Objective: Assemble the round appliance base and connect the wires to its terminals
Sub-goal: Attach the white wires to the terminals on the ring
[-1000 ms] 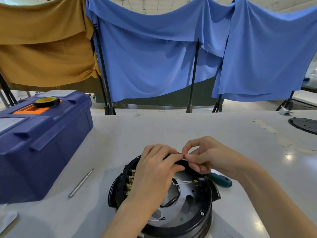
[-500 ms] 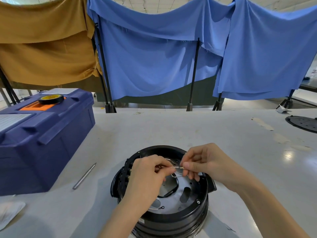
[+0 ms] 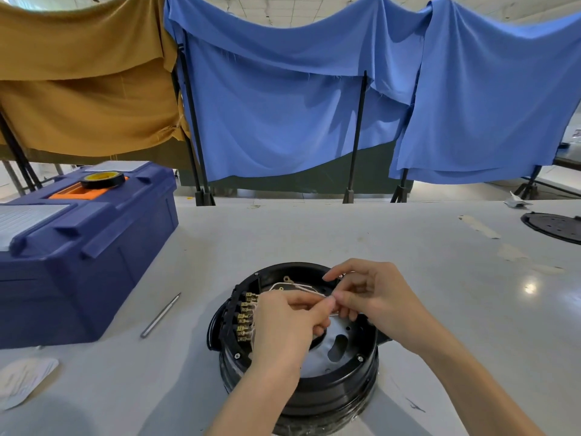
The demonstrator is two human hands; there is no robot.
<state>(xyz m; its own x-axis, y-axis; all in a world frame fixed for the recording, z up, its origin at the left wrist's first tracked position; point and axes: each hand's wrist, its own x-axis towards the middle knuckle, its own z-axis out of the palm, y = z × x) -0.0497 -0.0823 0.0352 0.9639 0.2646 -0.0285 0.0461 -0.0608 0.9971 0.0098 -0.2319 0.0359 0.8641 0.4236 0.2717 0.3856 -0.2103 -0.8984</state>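
The round black appliance base stands on the white table, open side up, with a grey metal plate inside. A row of brass terminals lines its left inner wall. A thin white wire loops across the back of the opening. My left hand and my right hand meet over the base, both pinching the same end of that wire between fingertips. The wire's tip is hidden between my fingers.
A large blue toolbox with a tape roll on its lid stands at the left. A slim metal rod lies between toolbox and base. A black round cover lies far right. White packaging rests near left.
My hands have shifted slightly back over the base while still pinching the wire. The view has tilted, so the base sits lower and nearer. The green screwdriver seen earlier is now hidden.
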